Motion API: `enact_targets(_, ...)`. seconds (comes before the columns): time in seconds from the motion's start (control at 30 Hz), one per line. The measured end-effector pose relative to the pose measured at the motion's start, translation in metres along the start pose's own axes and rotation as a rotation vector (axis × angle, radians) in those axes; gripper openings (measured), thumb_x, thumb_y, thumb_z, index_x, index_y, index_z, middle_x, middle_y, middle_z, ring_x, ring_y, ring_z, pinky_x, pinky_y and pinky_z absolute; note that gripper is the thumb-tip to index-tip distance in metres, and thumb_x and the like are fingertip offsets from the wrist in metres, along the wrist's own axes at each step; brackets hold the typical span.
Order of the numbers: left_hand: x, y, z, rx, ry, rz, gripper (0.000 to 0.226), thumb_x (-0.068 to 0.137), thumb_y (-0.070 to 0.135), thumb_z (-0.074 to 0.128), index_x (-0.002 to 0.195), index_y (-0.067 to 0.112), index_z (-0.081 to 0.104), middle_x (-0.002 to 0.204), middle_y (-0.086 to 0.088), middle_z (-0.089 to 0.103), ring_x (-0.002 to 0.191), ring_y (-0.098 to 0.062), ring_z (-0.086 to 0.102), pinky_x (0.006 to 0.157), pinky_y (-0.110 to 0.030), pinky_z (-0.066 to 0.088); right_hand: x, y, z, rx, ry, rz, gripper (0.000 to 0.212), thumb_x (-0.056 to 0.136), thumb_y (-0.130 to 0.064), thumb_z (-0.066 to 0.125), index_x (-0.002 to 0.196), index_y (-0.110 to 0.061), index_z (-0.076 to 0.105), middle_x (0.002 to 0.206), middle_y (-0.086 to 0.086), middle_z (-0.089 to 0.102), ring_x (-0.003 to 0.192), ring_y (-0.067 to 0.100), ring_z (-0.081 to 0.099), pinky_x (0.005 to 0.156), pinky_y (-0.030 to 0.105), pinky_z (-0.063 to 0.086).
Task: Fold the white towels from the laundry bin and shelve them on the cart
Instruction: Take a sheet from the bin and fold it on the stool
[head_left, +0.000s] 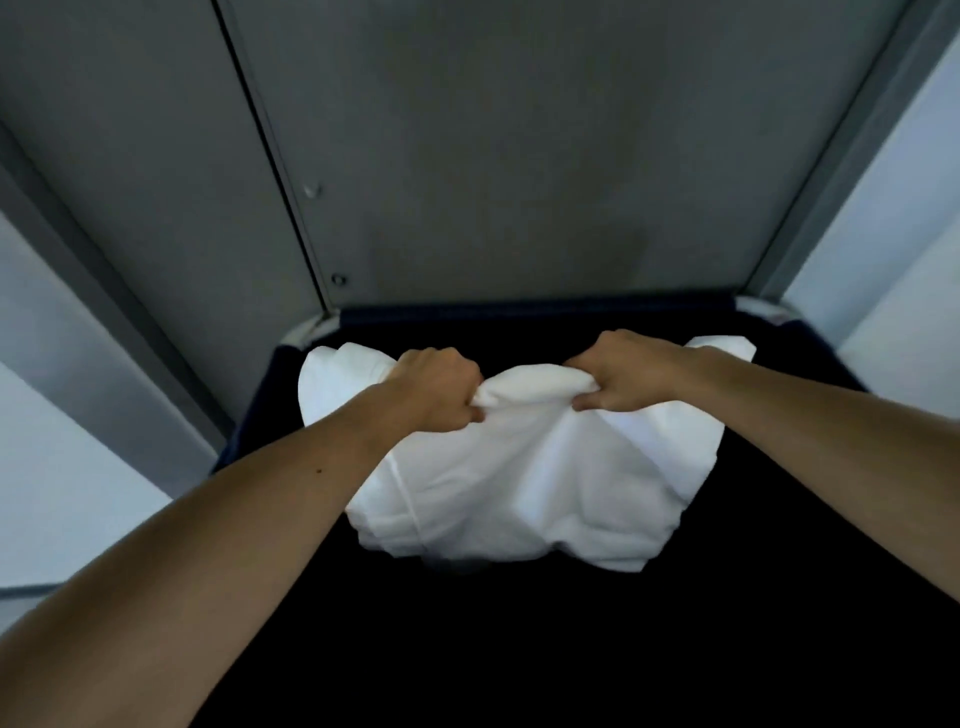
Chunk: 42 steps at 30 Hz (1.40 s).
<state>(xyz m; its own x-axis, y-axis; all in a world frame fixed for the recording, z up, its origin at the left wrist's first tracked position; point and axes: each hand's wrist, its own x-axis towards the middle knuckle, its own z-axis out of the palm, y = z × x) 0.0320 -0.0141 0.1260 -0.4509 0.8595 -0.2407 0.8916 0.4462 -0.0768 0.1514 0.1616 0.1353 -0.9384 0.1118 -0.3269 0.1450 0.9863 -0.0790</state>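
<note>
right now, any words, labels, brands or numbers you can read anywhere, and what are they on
None: no readable text anywhere in this view.
The towel, gripped by the left hand and the right hand, shows no tag or print.
The dark bin shows no label.
The grey panel behind it bears only screws, no lettering.

The head view looks steeply down from close above the laundry bin (545, 313), facing the grey panel (519, 156) behind it.
</note>
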Motion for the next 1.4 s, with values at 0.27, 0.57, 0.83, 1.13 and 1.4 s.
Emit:
enact_targets(0.27,-0.059,0.053,-0.188,0.222,0.424,0.088,0.034,0.092,0.044,0.051,0.113,0.021,0.063,0.118,-0.01,0.061,0.108,-0.034,0.058,0.084,-0.038,0.044,-0.149,-0.006,-0.149,-0.129,0.308,0.241,0.04,0.091,-0.04,0.056,0.124,-0.016,0.055,0.123,0.008,0.06,0.118,0.026,0.051,0.091,0.03,0.04)
enact_targets(0.57,-0.1,0.14,-0.286,0.2,0.726,0.163,0.024,0.09,0.039,0.051,0.097,0.022,0.067,0.102,-0.007,0.066,0.098,-0.033,0.06,0.077,-0.034,0.041,-0.308,0.028,-0.191,0.175,0.482,0.527,0.052,0.073,-0.048,0.073,0.115,-0.024,0.057,0.11,-0.001,0.06,0.099,0.022,0.056,0.074,0.028,0.045)
enact_targets(0.83,-0.13,0.221,-0.301,0.267,0.762,0.182,0.022,0.09,0.034,0.051,0.098,0.019,0.066,0.101,-0.007,0.066,0.095,-0.031,0.06,0.077,-0.036,0.042,-0.395,0.06,-0.159,-0.05,0.597,0.675,0.043,0.086,-0.042,0.062,0.127,-0.029,0.055,0.124,0.009,0.057,0.118,0.031,0.049,0.092,0.035,0.038)
enact_targets(1.13,-0.151,0.263,-0.277,0.235,0.722,0.115,0.024,0.089,0.033,0.049,0.102,0.023,0.067,0.1,-0.005,0.067,0.094,-0.03,0.06,0.072,-0.032,0.037,-0.431,0.072,-0.14,-0.277,0.675,0.627,0.034,0.092,-0.041,0.052,0.124,-0.027,0.055,0.117,0.012,0.059,0.111,0.033,0.054,0.087,0.037,0.038)
enact_targets(1.4,-0.142,0.281,-0.289,0.242,0.737,0.122,0.025,0.089,0.032,0.05,0.102,0.022,0.068,0.1,-0.006,0.067,0.093,-0.029,0.061,0.073,-0.033,0.039,-0.443,0.088,-0.138,-0.252,0.697,0.638,0.032,0.093,-0.039,0.052,0.122,-0.025,0.055,0.116,0.013,0.059,0.11,0.035,0.054,0.084,0.035,0.037)
